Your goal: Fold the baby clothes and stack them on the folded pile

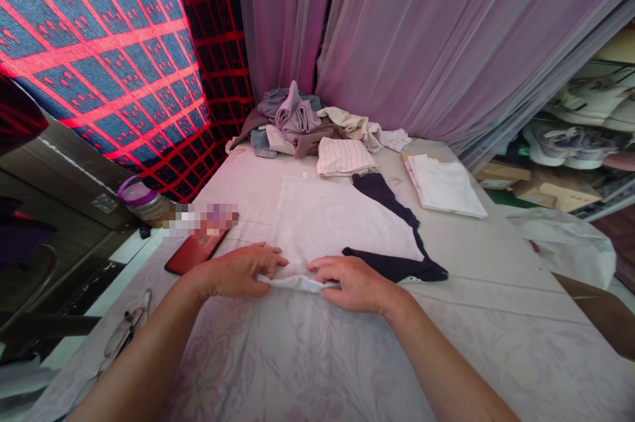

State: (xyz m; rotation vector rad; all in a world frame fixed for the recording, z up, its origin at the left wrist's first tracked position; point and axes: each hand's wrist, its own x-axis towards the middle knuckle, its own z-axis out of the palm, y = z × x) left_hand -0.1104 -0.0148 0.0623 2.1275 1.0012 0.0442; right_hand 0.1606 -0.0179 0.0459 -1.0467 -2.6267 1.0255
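Your left hand [237, 272] and right hand [353, 284] at counter [496, 336] mid-near edge, fingers pinching folded near hem of white cloth [327, 220]. Dark garment [391, 237] lies on its right side. Folded white stack [446, 187] toward far right corner. Clothes pile [307, 124] at far edge, lilac curtain [436, 32] behind. Red phone [196, 253], glasses [122, 336] along left edge.

A bed [496, 316] under a pale floral sheet carries a spread white garment [332, 223] overlapping a dark garment [397, 266]. Farther back lie a striped folded cloth [344, 157], a folded white stack [444, 185] and a heap of clothes [302, 121]. A red case [196, 251] and eyeglasses [124, 336] lie at the left edge.
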